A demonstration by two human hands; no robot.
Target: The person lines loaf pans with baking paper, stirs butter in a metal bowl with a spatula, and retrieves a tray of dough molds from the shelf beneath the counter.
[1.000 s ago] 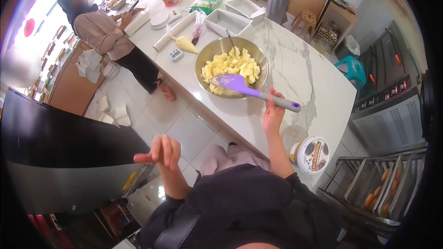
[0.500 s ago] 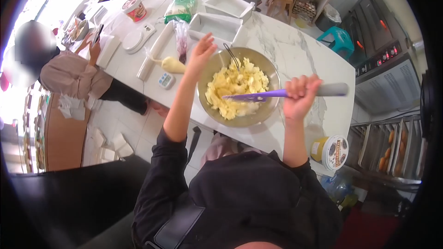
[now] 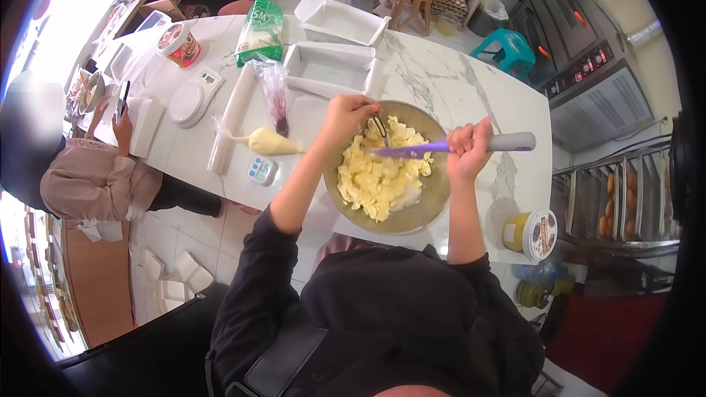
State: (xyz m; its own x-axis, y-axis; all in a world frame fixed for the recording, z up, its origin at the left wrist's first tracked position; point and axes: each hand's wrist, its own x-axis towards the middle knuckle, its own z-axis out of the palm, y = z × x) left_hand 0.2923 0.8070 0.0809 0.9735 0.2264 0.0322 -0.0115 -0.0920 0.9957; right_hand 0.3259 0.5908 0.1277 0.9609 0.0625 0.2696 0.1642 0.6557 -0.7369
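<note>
A wide metal bowl (image 3: 434,195) on the table holds a pale yellow, lumpy mixture (image 3: 375,176) with a whiter patch near its lower right. My right hand (image 3: 469,148) is wrapped round a spatula (image 3: 511,142) with a grey handle and purple blade. The blade lies over the mixture, with some stuck to it. At the bowl's far rim my left hand (image 3: 347,119) pinches the upper end of a thin, dark, loop-shaped utensil (image 3: 379,125). Its lower end reaches the mixture near the spatula tip; its exact kind is unclear.
Left of the bowl are a filled piping bag (image 3: 272,142), a timer (image 3: 262,170), a kitchen scale (image 3: 195,99) and a paper-lined tin (image 3: 331,68). A lidded tub (image 3: 529,235) stands near the right edge. A person (image 3: 95,169) holding a phone stands at left.
My left hand has come down from above the bowl's far left side onto the dark looped utensil. The utensil stands more upright. My right hand keeps hold of the spatula, its blade still over the mixture.
</note>
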